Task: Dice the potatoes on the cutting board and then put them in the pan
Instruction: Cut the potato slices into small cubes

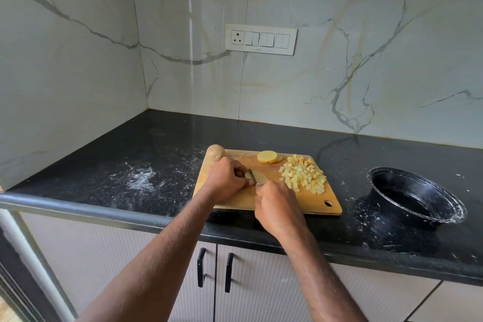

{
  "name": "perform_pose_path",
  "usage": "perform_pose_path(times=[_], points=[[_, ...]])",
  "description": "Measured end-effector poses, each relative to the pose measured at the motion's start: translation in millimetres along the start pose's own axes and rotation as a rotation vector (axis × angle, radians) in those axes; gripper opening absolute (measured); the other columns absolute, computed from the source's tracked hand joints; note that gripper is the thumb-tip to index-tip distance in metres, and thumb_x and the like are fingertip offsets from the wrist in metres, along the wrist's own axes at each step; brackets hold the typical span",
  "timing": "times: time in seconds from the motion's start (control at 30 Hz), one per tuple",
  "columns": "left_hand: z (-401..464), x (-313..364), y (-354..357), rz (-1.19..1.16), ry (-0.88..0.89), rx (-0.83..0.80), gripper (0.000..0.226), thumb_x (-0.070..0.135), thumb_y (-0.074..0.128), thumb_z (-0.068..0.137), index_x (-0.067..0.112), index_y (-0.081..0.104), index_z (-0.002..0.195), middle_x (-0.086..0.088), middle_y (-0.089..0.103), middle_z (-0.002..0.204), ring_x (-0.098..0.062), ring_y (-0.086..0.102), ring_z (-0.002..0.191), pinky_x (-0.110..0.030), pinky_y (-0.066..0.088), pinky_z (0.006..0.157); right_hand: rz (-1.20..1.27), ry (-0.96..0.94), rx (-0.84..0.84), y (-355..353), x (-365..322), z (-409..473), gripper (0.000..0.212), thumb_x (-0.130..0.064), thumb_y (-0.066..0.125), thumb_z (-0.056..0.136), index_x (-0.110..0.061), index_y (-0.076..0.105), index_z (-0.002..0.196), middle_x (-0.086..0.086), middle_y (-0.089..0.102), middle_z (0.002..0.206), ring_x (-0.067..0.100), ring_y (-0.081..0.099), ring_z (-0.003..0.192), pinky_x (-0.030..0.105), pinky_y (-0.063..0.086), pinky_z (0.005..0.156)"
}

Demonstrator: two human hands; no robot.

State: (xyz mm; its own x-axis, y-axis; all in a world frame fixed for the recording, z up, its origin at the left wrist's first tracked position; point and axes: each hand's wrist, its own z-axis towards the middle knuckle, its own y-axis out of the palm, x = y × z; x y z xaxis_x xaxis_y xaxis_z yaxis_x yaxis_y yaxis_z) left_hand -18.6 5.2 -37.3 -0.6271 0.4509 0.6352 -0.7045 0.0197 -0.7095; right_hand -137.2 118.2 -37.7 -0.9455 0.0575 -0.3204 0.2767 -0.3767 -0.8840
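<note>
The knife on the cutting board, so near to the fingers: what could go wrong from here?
1. The left hand holds the potato piece right beside the knife gripped by the right hand; a slip could probably cut a finger.
2. The whole potato sits at the far left corner of the cutting board and may roll off.
3. The pan stands apart to the right, so the diced potato might spill in transfer.
</note>
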Motion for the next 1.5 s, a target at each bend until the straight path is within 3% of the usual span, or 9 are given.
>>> perform_pose_path(times=[0.13,0.33,0.43,0.63,0.87,1.0,1.23,1.4,1.5], points=[[1.5,-1.2,0.2,0.007,-0.001,-0.018,0.029,0.03,0.087,0.075,0.016,0.077,0.099,0.007,0.067,0.092,-0.007,0.059,0.08,-0.021,0.048,0.072,0.076,-0.009,-0.022,-11.1,13.8,-16.2,0.023,-0.024,0.057,0.101,-0.016,0.072,0.115,-0.006,0.066,0.085,0.006,0.059,0.068,0.015,0.045,0.051],[-1.3,-1.7,-1.9,-0.032,-0.025,-0.015,0.032,0.029,0.089,0.072,0.014,0.077,0.098,0.007,0.069,0.088,-0.005,0.06,0.077,-0.016,0.047,0.07,0.146,0.05,0.016,-29.7,34.7,-18.4,0.021,-0.022,0.064,0.095,-0.004,0.076,0.095,-0.015,0.071,0.082,0.009,0.051,0.044,0.018,0.035,0.038],[-3.7,-2.7,-4.4,-0.081,-0.046,0.013,0.021,0.024,0.088,0.073,0.014,0.077,0.087,0.012,0.067,0.077,-0.003,0.061,0.073,-0.007,0.042,0.061,0.168,0.068,0.075,-26.3,31.7,-14.8,0.02,-0.023,0.065,0.094,-0.007,0.077,0.09,-0.006,0.075,0.108,0.013,0.057,0.05,0.023,0.041,0.04],[-4.4,-4.7,-1.2,-0.066,-0.046,0.043,0.01,0.008,0.076,0.082,0.012,0.08,0.09,0.003,0.075,0.086,-0.003,0.062,0.075,-0.002,0.041,0.063,0.161,0.056,0.106,-11.7,5.9,-9.6,0.024,-0.025,0.064,0.096,-0.016,0.074,0.116,0.0,0.074,0.105,0.011,0.064,0.075,0.015,0.045,0.057],[-3.3,-4.9,0.0,-0.056,-0.034,0.059,0.012,0.007,0.076,0.08,0.013,0.081,0.089,0.002,0.077,0.086,-0.008,0.067,0.079,-0.019,0.053,0.077,0.131,0.045,0.101,2.1,-1.6,-0.1,0.027,-0.026,0.064,0.096,-0.017,0.073,0.119,-0.002,0.073,0.113,0.013,0.068,0.089,0.022,0.058,0.073],[-1.3,-6.1,2.0,-0.053,-0.02,0.073,0.012,0.005,0.076,0.079,0.012,0.082,0.088,0.001,0.077,0.086,-0.008,0.066,0.077,-0.008,0.047,0.068,0.102,0.05,0.064,5.3,-2.1,2.1,0.023,-0.026,0.063,0.096,-0.015,0.075,0.113,-0.003,0.072,0.116,0.015,0.068,0.092,0.024,0.058,0.076],[2.7,-4.8,0.2,-0.047,-0.012,0.039,0.011,0.005,0.079,0.079,0.011,0.082,0.088,-0.001,0.078,0.088,-0.011,0.068,0.081,-0.024,0.054,0.08,0.034,0.091,0.02,4.1,-11.8,9.8,0.021,-0.019,0.064,0.096,-0.015,0.07,0.115,0.002,0.069,0.102,0.017,0.063,0.086,0.034,0.06,0.071],[4.6,-6.1,0.3,-0.057,-0.015,0.014,0.011,0.005,0.078,0.079,0.012,0.082,0.086,0.007,0.073,0.081,0.006,0.057,0.065,-0.004,0.044,0.063,0.021,0.105,-0.049,3.8,-16.2,21.0,0.026,-0.021,0.065,0.096,-0.016,0.065,0.121,0.002,0.063,0.108,0.017,0.059,0.091,0.032,0.056,0.072],[4.3,-6.0,0.8,-0.058,-0.017,0.018,0.01,0.005,0.078,0.079,0.012,0.082,0.086,0.002,0.077,0.085,0.0,0.06,0.07,-0.018,0.053,0.075,0.025,0.109,-0.05,6.5,-17.1,23.9,0.025,-0.022,0.065,0.096,-0.018,0.065,0.12,0.002,0.062,0.108,0.017,0.059,0.091,0.032,0.056,0.071]])
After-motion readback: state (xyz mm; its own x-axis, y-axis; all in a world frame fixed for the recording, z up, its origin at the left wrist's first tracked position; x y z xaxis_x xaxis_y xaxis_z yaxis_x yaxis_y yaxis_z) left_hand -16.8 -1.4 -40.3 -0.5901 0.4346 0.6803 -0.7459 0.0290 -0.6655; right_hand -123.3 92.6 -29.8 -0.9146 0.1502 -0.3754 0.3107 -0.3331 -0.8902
